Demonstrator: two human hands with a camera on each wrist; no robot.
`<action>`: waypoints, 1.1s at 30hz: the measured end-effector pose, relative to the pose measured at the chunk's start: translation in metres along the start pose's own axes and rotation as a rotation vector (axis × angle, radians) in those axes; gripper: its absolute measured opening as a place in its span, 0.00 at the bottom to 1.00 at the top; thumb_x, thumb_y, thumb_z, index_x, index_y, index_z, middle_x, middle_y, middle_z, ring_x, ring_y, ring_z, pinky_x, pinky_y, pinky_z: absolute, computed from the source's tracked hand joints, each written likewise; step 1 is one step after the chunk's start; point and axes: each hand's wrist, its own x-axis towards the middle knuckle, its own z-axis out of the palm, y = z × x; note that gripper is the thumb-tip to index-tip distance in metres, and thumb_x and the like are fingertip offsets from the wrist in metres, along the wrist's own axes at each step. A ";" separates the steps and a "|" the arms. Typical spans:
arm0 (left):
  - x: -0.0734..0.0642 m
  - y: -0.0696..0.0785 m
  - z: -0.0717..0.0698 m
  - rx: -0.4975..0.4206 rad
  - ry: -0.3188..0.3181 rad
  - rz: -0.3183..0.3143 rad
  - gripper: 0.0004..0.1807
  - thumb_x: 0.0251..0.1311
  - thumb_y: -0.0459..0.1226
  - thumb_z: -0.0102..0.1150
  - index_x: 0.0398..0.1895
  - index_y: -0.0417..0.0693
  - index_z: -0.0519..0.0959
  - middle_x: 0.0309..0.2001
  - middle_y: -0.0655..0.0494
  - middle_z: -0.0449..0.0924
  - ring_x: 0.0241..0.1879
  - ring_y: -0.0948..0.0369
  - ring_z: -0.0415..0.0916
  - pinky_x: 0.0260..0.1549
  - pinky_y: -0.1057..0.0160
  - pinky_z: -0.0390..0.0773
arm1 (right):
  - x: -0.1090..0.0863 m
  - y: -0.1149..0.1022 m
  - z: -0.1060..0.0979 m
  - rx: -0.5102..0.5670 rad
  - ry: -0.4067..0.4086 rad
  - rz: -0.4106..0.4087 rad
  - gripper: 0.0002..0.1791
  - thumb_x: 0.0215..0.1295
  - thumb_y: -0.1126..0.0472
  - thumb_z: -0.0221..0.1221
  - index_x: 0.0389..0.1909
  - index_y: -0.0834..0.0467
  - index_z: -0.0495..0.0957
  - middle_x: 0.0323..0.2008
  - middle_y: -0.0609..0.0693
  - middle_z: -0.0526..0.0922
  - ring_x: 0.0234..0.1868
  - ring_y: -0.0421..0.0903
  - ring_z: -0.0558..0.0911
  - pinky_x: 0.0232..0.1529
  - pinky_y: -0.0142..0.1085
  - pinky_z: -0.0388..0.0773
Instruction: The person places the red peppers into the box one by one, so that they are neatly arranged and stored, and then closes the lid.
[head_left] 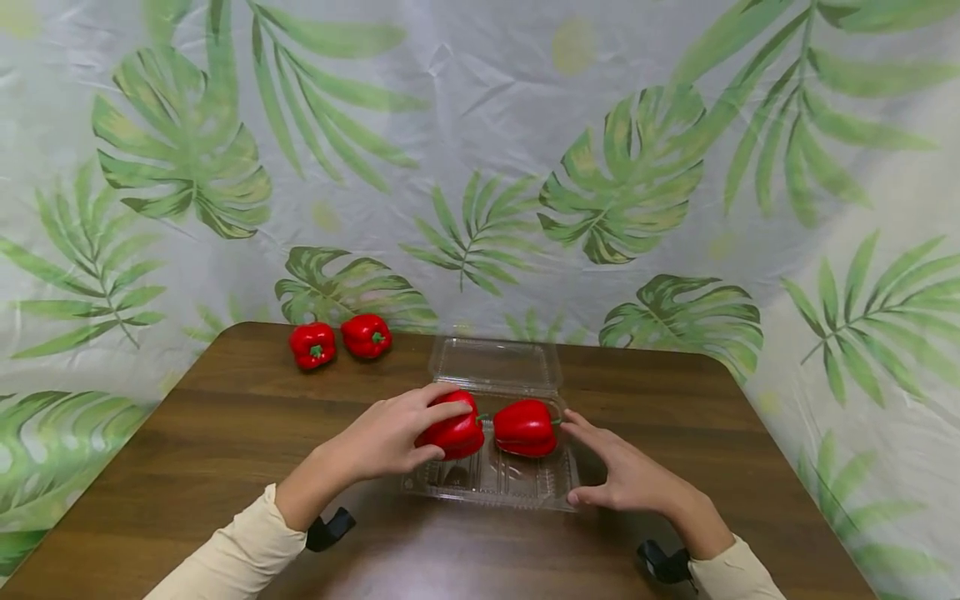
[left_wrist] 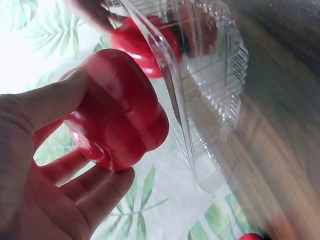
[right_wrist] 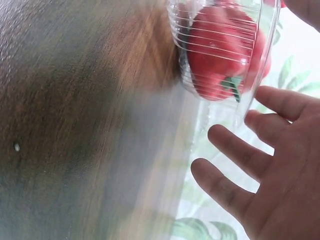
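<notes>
The left hand [head_left: 396, 432] grips a red bell pepper [head_left: 459, 432] over the open clear plastic clamshell [head_left: 498, 501], the right hand [head_left: 626, 472] spread open beside it, and I'd fear a slipping grip knocking the second bell pepper [head_left: 523, 429] inside

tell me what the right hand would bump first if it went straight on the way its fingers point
For the right hand, probably the right edge of the clear plastic clamshell container, then the nearer red bell pepper inside. Depth is unclear, so it may be touching that edge.
</notes>
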 end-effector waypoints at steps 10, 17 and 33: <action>0.001 0.006 0.002 -0.061 -0.024 0.024 0.34 0.53 0.44 0.73 0.66 0.59 0.73 0.68 0.50 0.70 0.59 0.52 0.78 0.51 0.51 0.82 | 0.006 -0.003 -0.002 -0.029 0.008 -0.028 0.48 0.55 0.42 0.69 0.72 0.63 0.63 0.76 0.63 0.57 0.70 0.64 0.68 0.62 0.64 0.70; 0.010 0.013 0.008 -0.114 -0.098 0.019 0.33 0.56 0.44 0.70 0.67 0.59 0.72 0.70 0.50 0.68 0.61 0.52 0.77 0.53 0.50 0.82 | -0.002 -0.001 -0.002 -0.038 0.030 -0.026 0.48 0.56 0.43 0.69 0.72 0.63 0.63 0.76 0.63 0.58 0.70 0.64 0.69 0.61 0.64 0.71; 0.024 0.023 0.021 -0.140 -0.150 0.053 0.32 0.58 0.43 0.68 0.68 0.58 0.72 0.70 0.49 0.68 0.63 0.52 0.75 0.59 0.51 0.79 | -0.006 -0.001 0.001 -0.027 0.047 -0.022 0.48 0.57 0.42 0.68 0.72 0.62 0.63 0.76 0.63 0.58 0.70 0.65 0.69 0.60 0.64 0.72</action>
